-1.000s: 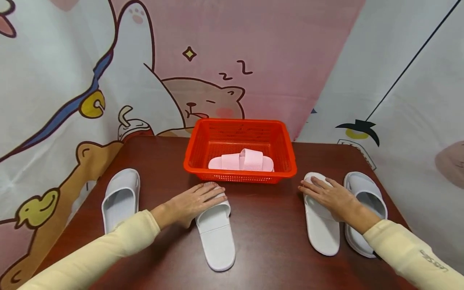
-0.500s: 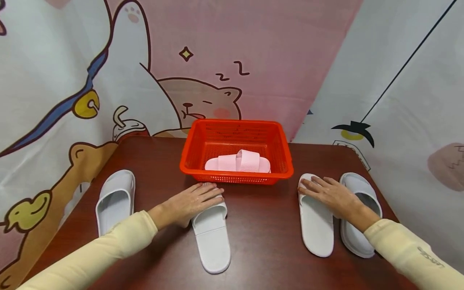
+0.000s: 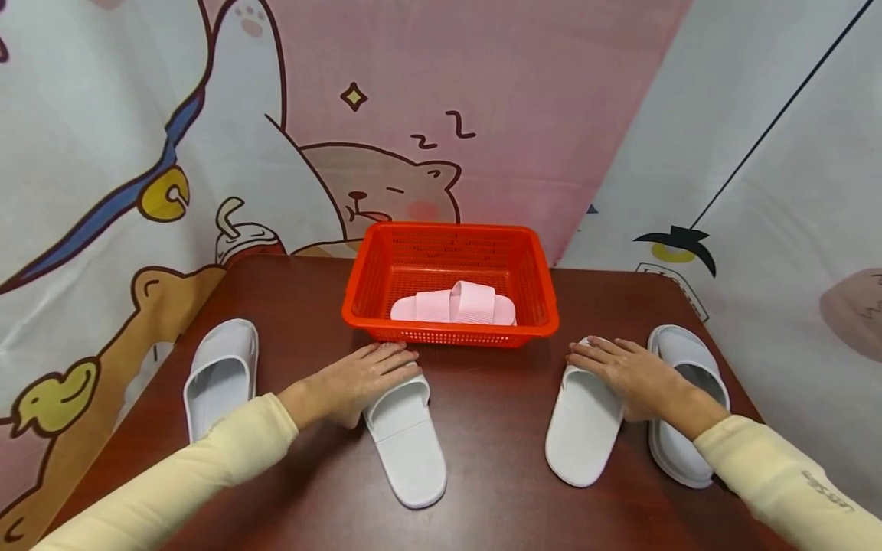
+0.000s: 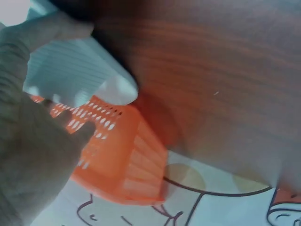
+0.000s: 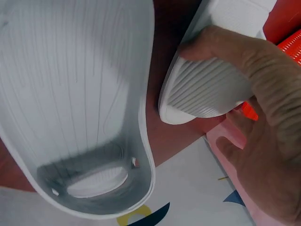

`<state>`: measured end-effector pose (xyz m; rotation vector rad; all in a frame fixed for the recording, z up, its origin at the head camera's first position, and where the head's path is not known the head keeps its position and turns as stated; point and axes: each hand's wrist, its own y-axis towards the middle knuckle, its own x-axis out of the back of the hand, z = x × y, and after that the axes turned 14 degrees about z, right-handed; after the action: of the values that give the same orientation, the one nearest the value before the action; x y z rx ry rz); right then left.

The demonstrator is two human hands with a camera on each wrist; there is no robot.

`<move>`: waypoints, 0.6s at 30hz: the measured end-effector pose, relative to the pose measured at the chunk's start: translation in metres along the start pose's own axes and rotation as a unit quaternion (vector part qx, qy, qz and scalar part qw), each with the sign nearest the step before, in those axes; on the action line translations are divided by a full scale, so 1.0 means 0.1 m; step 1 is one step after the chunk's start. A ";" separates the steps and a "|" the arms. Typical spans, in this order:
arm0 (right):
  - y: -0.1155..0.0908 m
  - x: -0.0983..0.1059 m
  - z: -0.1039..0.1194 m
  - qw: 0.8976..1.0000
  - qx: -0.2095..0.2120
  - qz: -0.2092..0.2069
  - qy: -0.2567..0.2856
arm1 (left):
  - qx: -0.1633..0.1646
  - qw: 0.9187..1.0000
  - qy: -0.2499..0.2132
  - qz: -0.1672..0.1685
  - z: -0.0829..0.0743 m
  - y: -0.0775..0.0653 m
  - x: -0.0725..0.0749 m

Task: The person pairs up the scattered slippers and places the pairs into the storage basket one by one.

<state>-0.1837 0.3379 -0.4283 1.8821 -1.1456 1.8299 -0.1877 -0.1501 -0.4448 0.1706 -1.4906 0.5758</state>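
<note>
My left hand (image 3: pixel 365 380) grips a white slide slipper (image 3: pixel 413 463) over its strap, toe pointing at the basket. In the left wrist view, the thumb lies along one edge of the ribbed strap (image 4: pixel 66 70), with the fingers at the opposite side. On the right, my other hand (image 3: pixel 634 375) holds a second white slide slipper (image 3: pixel 582 436) the same way. Its thumb presses one edge of the ribbed strap (image 5: pixel 211 87), and its fingertips are partly hidden beyond the far edge. This slipper lies slanted, heel toward the middle of the table.
A red plastic basket (image 3: pixel 448 334) with pink slippers (image 3: pixel 475 304) in it stands at the back middle. One closed-toe light grey slipper (image 3: pixel 223 375) lies at the left edge, another (image 3: pixel 678 455) at the right, close beside my right hand. Printed cloth hangs behind the brown table (image 3: pixel 496 459).
The right white slipper has turned, its heel swinging left toward the middle and away from the grey one. The left white slipper has turned slightly, its heel going right. Both hands remain on the straps.
</note>
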 end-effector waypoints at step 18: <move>-0.02 -0.07 -0.09 0.998 0.047 -0.043 0.023 | -0.001 0.999 0.025 0.029 0.02 0.06 0.15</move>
<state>-0.1881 0.3478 -0.4328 1.8983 -0.9659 1.8990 -0.1921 -0.1421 -0.4318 0.1096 -1.4515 0.6209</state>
